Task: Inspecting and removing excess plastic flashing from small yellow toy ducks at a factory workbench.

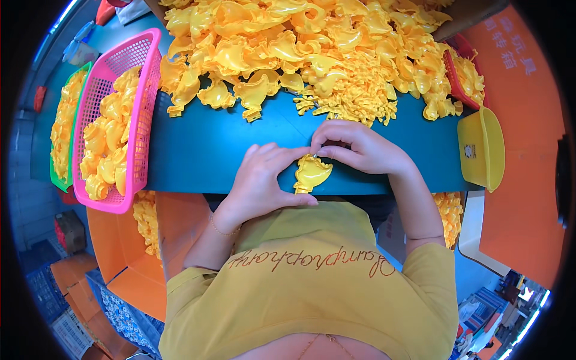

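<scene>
At the near edge of the teal table, a curved yellow plastic shell piece lies between my hands. My left hand grips it from the left, index finger at its upper end and thumb by its lower end. Thumb and fingers of my right hand are pinched together at the same upper end, next to the left index fingertip. A tiny shiny bit shows there, too small to name. Just beyond my hands is a heap of small yellow plastic parts.
Larger yellow shells pile up across the far side of the table. At left stand a pink basket of shells and a green basket. A red basket and a yellow bin are at right. Orange boxes sit below.
</scene>
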{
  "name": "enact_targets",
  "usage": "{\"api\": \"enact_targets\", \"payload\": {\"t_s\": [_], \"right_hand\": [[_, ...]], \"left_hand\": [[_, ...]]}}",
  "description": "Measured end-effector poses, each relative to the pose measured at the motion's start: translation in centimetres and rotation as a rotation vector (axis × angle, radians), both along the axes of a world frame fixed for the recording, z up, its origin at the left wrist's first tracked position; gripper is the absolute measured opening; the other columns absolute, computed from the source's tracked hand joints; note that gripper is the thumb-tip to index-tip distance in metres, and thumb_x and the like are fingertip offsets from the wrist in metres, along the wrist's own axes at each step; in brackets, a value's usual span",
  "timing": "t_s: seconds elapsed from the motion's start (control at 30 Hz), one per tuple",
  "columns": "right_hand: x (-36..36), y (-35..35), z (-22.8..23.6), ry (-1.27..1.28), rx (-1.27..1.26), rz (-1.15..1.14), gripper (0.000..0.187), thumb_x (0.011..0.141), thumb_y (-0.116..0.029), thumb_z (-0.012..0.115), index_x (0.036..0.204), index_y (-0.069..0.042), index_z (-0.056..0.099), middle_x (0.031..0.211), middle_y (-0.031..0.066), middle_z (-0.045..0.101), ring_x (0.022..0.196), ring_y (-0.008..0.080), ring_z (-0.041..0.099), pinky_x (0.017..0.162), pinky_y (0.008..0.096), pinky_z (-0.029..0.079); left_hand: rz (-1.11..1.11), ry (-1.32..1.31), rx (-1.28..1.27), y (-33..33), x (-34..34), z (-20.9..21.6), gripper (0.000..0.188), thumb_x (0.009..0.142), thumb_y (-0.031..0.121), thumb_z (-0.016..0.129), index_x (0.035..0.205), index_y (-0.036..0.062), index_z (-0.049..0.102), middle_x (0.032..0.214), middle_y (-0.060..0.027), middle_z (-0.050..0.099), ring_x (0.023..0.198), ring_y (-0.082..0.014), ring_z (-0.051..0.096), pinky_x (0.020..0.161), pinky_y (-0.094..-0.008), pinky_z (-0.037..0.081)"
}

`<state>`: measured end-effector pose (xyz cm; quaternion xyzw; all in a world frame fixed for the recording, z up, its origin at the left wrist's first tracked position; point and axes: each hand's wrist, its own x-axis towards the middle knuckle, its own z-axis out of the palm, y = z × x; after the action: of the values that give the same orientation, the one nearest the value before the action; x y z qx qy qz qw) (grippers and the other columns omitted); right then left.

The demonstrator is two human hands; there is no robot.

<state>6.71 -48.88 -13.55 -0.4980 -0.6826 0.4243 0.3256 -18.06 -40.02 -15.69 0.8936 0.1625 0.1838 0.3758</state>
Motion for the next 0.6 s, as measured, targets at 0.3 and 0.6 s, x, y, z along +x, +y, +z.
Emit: {"api": "enact_targets", "payload": {"t_s": [0.3,0.6], "right_hand": [[-3.1,-2.4,-0.3,0.018,-0.056,-0.397,0.022,0.09,-0.013,0.083,0.11,-0.005,0.077,0.091,0.0034,0.072,0.07,0.0116,0.063,0.064,0.0253,0.051],[-6.7,-2.6,-1.5,-0.133,0.134,-0.614,0.025,0.086,-0.02,0.084,0.106,-0.009,0.077,0.093,0.0039,0.075,0.073,0.02,0.063,0.069,0.0343,0.054]], "left_hand": [[0.089,-0.013,-0.08,-0.5,0.2,0.1,0.1,0.05,0.049,0.103,0.135,0.0137,0.064,0.099,0.0028,0.07,0.08,-0.0139,0.055,0.08,-0.0319,0.041],[0.082,-0.051,0.039,-0.9,0.4,-0.2,0.093,0.051,0.05,0.102,0.129,0.0133,0.067,0.102,0.0019,0.07,0.079,-0.0163,0.056,0.08,-0.0328,0.042]]}}
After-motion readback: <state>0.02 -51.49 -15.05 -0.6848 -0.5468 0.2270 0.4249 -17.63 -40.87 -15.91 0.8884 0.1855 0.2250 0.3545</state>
